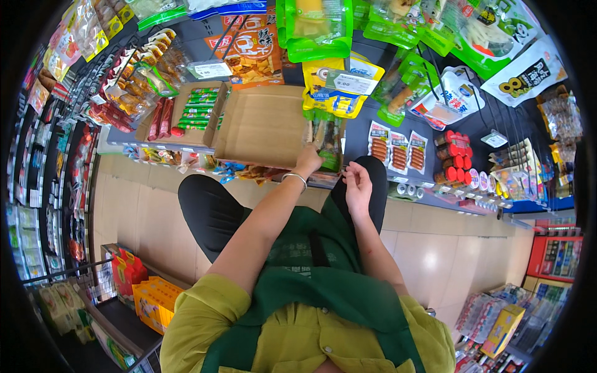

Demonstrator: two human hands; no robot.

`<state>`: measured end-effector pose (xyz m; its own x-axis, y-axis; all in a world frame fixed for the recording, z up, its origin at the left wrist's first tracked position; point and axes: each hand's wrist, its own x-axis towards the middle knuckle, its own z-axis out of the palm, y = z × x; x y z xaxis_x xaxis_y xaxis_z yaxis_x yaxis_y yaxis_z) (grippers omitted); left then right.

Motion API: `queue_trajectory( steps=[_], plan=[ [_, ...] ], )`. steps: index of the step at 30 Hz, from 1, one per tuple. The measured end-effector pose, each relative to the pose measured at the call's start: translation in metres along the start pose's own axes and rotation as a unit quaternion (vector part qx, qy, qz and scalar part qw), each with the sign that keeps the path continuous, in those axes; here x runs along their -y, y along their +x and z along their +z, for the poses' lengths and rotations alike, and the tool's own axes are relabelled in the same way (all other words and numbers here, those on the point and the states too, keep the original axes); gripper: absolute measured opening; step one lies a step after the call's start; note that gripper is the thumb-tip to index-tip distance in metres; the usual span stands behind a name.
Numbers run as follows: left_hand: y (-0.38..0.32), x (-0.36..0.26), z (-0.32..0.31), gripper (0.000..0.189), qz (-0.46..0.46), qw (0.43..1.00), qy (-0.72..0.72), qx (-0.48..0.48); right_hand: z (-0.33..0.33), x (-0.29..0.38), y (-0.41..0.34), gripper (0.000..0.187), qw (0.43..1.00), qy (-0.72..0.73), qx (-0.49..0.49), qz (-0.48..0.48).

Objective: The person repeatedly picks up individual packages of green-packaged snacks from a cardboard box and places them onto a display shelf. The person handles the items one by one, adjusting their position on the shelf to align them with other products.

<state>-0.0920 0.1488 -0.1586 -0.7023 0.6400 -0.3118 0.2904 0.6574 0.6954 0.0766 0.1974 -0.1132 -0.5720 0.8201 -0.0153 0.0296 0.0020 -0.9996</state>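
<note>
My left hand (pixel 309 156) reaches into the right end of a shallow cardboard tray (pixel 263 121) on the shelf. Its fingers are at green-and-clear snack packets (pixel 331 135); a grip on one cannot be made out. My right hand (pixel 358 184) is raised over my right knee, fingers loosely curled, with nothing visible in it. Left of the tray, another cardboard box (pixel 179 133) holds green-wrapped sticks (pixel 200 109) and red-wrapped sausages (pixel 161 119). Small sausage packs (pixel 399 151) lie on the shelf to the right. A yellow bag (pixel 331 88) hangs above the packets.
Hanging snack bags (pixel 254 51) and price tags (pixel 352 83) on hooks overhang the shelf. Red-lidded jars (pixel 454 158) stand at the right. A wire cart (pixel 88 298) with orange packages (pixel 156 300) is at the lower left, and stacked goods (pixel 482 317) are at the lower right.
</note>
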Motion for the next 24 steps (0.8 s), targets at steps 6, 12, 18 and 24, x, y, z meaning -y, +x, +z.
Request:
queue_trajectory(
  steps=[6,12,18,24],
  plan=[
    [0.014,0.007,-0.028,0.023,-0.015,0.967,-0.172,0.188,-0.003,0.005,0.0,0.026,0.993,0.064,0.041,0.093],
    [-0.088,-0.002,-0.082,0.017,0.049,0.889,-0.333,0.311,0.02,0.04,0.005,0.038,0.784,0.447,0.145,0.406],
    [-0.165,0.033,-0.077,0.011,0.082,0.912,-0.309,0.258,0.036,0.035,-0.014,0.022,0.872,0.298,0.242,0.305],
    [-0.172,0.01,-0.087,0.014,0.128,0.915,-0.344,0.169,0.035,0.075,-0.027,0.018,0.931,0.211,0.254,0.158]
  ],
)
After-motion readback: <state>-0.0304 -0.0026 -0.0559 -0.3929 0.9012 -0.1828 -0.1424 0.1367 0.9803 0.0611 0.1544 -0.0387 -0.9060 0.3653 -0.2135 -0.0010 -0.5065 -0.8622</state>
